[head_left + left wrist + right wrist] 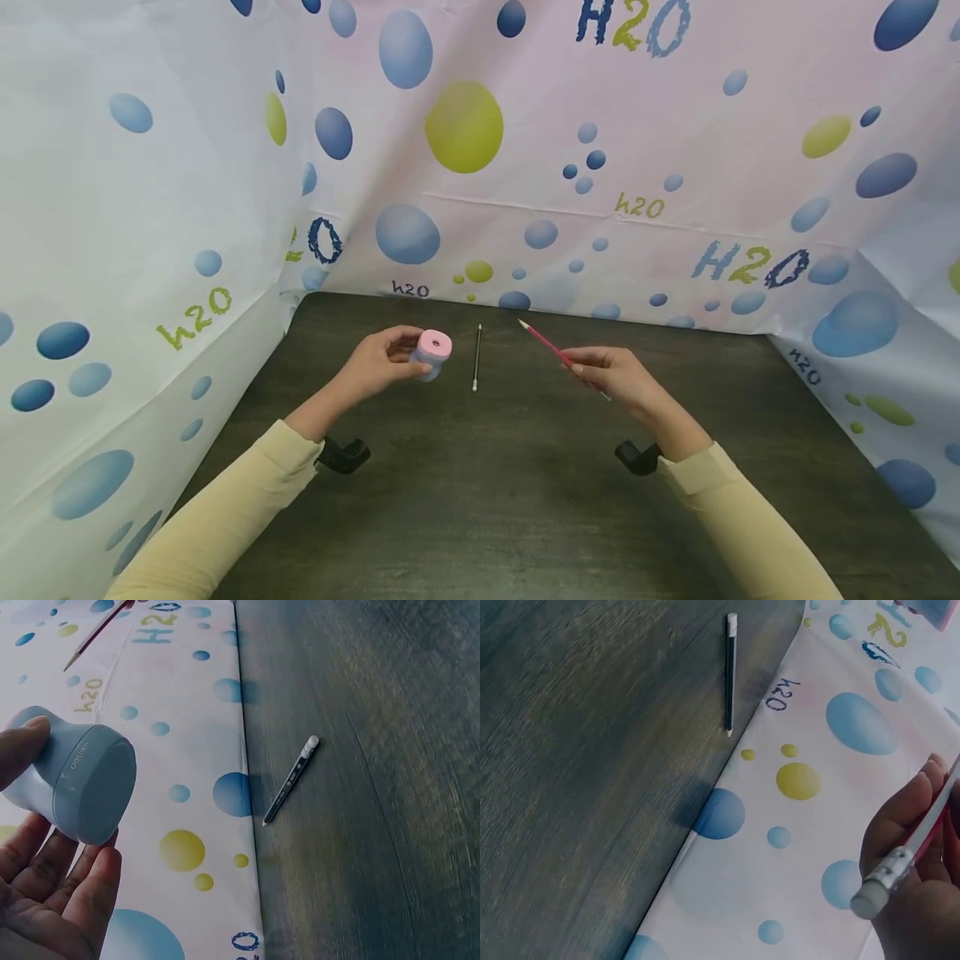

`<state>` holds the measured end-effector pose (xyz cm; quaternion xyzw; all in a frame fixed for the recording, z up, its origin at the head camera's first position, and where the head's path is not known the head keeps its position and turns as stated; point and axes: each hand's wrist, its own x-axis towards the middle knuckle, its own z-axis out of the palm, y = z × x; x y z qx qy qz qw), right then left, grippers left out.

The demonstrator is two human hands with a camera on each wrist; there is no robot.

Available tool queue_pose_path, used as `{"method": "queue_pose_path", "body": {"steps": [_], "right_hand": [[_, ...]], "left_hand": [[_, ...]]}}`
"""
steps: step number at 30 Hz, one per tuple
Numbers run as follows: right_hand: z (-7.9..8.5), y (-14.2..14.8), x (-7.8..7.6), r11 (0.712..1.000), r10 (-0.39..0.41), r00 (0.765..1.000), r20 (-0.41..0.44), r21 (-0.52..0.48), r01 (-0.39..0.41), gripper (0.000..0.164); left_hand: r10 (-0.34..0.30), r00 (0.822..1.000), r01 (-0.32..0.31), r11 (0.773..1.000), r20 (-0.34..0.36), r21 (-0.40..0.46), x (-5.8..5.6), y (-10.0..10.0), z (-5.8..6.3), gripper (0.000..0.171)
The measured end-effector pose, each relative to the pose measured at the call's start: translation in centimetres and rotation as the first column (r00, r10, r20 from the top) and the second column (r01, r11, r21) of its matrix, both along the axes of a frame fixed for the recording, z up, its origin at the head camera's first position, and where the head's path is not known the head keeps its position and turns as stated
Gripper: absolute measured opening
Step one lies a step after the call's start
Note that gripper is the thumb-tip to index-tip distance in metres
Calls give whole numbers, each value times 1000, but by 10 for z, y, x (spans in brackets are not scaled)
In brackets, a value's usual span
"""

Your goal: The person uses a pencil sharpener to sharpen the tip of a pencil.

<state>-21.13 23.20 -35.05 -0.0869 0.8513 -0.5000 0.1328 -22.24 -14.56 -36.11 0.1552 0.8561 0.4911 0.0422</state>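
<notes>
My left hand grips a light blue pencil sharpener whose pink top with a small round hole faces up. In the left wrist view the sharpener's smooth blue base shows, with thumb on one side and fingers on the other. To the right, my right hand pinches a red pencil, its sharpened tip slanting up and left toward the far wall. The pencil's white eraser sticks out behind the fingers in the right wrist view. Sharpener and red pencil are well apart, both held above the table.
A dark pencil with a white eraser lies on the dark wooden table, between the two hands. White sheeting printed with bubbles and lettering stands along the back and both sides. Black wrist mounts jut inward from the wrists.
</notes>
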Motion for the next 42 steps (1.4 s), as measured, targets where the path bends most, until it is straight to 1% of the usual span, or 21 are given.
{"method": "queue_pose_path", "body": {"steps": [3,11,16,21,29,34,36,40,42], "right_hand": [[2,-2,3,1000,16,1000,-13,19,-16,40],[4,-10,9,996,72,997,-41,46,-70,38],[3,-16,11,993,111,993,-30,48,-109,38],[1,-21,13,987,155,987,-47,56,-152,38],[-4,-30,16,984,177,984,-15,35,-176,37],[-7,-33,16,976,219,976,-17,21,-219,36],[-9,-35,16,973,232,973,-12,13,-232,36],[-11,-37,15,971,240,971,-1,8,-240,35],[-11,-38,15,970,242,970,4,10,-242,35]], "left_hand": [[-12,1000,12,1000,4,-5,2,2,1,57],[-34,999,34,999,-5,-31,4,6,-4,56],[-64,998,63,998,-8,-13,8,10,-3,56],[-85,996,85,996,-25,-6,9,15,-3,55],[-109,993,108,994,-40,-11,11,19,-6,56],[-113,990,109,993,-79,-46,12,21,-8,56],[-126,987,121,991,-100,-58,14,22,-8,55],[-146,984,141,988,-98,-56,14,21,-8,53],[-153,983,146,987,-102,-68,14,21,-8,53]]}}
